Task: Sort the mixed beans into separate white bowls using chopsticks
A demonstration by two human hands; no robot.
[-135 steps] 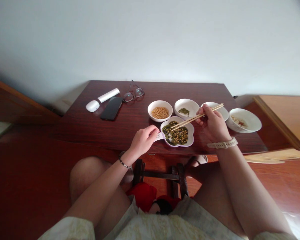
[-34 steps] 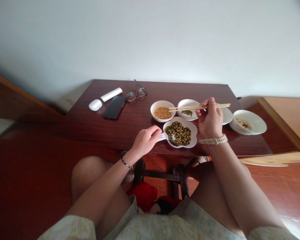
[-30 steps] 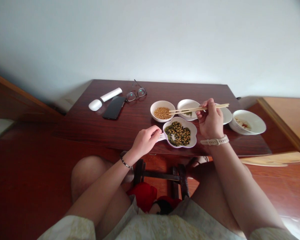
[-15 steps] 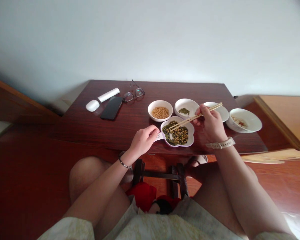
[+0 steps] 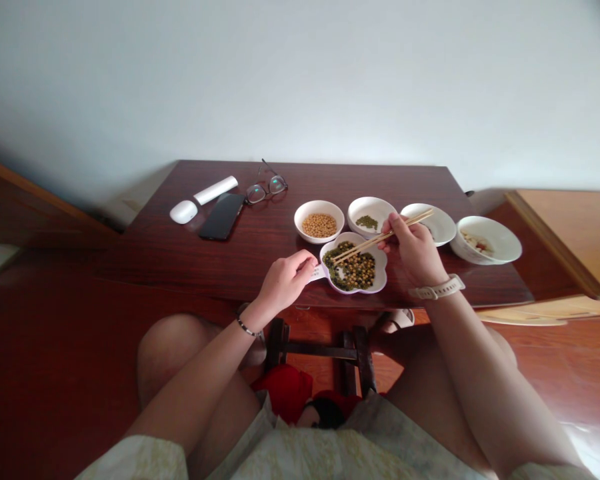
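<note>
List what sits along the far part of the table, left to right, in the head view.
White computer mouse, black smartphone, eyeglasses, white bowl of yellow soybeans, white bowl of green mung beans, shallow white plate, white bowl with food scraps.

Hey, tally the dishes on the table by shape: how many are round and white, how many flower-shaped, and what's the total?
Round white dishes: 4
Flower-shaped dish: 1
Total: 5
</note>
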